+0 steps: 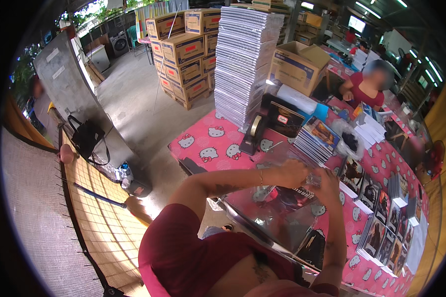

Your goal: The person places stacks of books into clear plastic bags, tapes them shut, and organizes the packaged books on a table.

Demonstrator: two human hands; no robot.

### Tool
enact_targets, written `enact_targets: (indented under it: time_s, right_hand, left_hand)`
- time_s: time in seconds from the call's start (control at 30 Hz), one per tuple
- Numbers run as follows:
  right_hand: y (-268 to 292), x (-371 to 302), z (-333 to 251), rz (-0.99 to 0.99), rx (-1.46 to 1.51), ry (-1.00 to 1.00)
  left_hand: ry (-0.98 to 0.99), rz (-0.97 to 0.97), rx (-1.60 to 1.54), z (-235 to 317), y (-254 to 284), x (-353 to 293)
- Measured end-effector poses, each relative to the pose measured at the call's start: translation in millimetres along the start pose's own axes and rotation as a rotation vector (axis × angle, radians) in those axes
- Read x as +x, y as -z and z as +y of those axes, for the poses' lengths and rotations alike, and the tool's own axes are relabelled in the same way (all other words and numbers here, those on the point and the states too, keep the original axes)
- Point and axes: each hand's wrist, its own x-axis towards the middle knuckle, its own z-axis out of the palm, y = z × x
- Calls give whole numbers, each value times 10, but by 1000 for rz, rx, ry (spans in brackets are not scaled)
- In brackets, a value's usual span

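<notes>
Clock hours are read from the two hands. Far out at nine o'clock a black bag [86, 138] hangs against a grey slab, and just below that line lies a broom [138, 210], its bristle end partly lost behind the red sleeve. Taped cartons [184, 59] stand between ten and eleven, their rear rows hidden. At eleven a tall stack of bound books [240, 69] rises from the pink patterned desk [222, 141], with a black tape dispenser [248, 142] at ten. The left hand [292, 172] comes in from eight o'clock, fingers curled narrow, tips hidden. A dark-covered book [293, 196] lies on the desk just below the hands, under glossy clear film [282, 220] and too covered by glare and arm to make out fully. Crinkled film is bunched between the hands; the right hand [325, 185] has its fingers bent close about it, though I cannot tell how firmly either hand grips. At six another dark book [312, 247] is cut off by the right forearm. A co-worker [364, 89], head blurred, sits at one; overlapping rows of books [381, 218] spread at four.
</notes>
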Motion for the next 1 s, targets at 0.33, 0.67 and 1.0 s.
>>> enact_targets:
  time_s: [0.33, 0.67, 1.0]
  right_hand:
    - [-309, -116, 613, -157, 794, -511]
    - [-406, -188, 625, -58, 843, -549]
    - [-339, -111, 538, -83, 792, -500]
  left_hand:
    - [21, -526, -763, -788, -162, 767]
    - [501, 528, 284, -2401, -485, -266]
    - [612, 758, -933, -2707, -912, -577]
